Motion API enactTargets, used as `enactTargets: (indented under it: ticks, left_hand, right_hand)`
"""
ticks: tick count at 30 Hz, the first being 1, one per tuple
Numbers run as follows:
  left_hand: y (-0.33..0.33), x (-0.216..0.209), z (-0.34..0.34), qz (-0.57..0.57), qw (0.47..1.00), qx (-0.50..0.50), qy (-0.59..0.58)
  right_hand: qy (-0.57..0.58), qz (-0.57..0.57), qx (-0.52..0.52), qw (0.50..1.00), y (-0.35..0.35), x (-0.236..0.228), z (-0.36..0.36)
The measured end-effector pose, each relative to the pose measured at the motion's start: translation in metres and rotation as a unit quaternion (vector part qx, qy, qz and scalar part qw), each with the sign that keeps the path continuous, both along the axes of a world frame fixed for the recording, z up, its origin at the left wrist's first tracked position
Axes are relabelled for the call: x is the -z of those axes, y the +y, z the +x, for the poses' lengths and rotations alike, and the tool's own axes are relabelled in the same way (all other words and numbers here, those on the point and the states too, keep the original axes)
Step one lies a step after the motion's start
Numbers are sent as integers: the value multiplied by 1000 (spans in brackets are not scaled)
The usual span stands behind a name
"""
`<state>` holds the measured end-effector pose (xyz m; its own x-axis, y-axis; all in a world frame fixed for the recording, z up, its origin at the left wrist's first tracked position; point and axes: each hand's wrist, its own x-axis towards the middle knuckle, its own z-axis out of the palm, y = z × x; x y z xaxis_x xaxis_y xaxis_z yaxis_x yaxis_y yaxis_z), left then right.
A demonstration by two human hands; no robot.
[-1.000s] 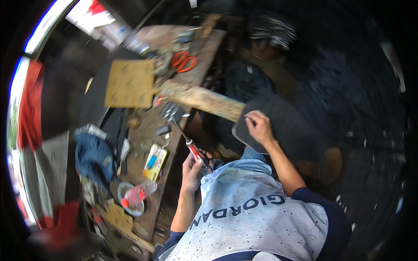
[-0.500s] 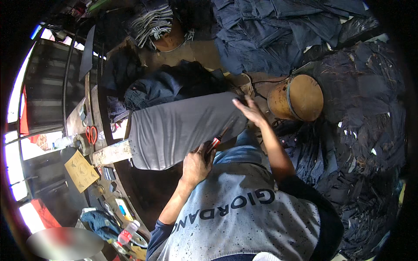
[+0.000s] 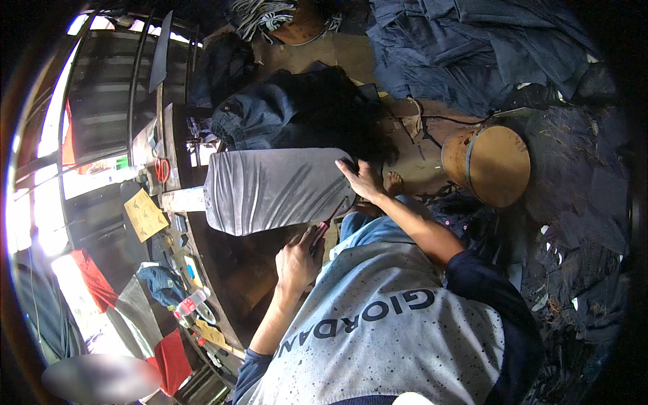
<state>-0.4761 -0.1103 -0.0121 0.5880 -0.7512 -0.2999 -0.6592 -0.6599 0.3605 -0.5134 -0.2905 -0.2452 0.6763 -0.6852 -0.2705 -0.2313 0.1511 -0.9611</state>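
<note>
A long padded board [image 3: 270, 189], covered in grey, creased cloth, juts rightward in front of me. My left hand [image 3: 297, 262] is closed on a slim tool [image 3: 322, 231] that looks like a screwdriver, with a red handle and thin dark shaft. Its tip points up and right, at the board's near right edge; whether it touches the cloth I cannot tell. At the board's right end lies my right hand [image 3: 364, 183], thumb stretched over the cloth and fingers spread. The undersides of its fingers are hidden.
Dark blue denim [image 3: 290, 111] is heaped behind the board. A large denim pile [image 3: 472, 54] fills the far right. To the right stands a round brown drum [image 3: 498, 167]. Left, a wooden bench [image 3: 182, 155] carries red-handled scissors [image 3: 162, 170], a yellowish sheet [image 3: 144, 214] and a bottle [image 3: 191, 304].
The view has shifted, and the board sits differently in it. My left hand, with the tool, is now lower against the board's near edge. My right hand stays at its right end.
</note>
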Motion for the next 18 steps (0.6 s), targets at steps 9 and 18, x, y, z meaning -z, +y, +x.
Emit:
enactTargets:
  ticks: [9, 18]
  left_hand:
    - [-19, -16, -18, 90, 995, -22, -48]
    - [-45, -25, -4, 138, 982, 52, -118]
  right_hand:
    - [56, -10, -49, 997, -17, -48, -9]
    - [73, -30, -81, 994, -18, -42, -5]
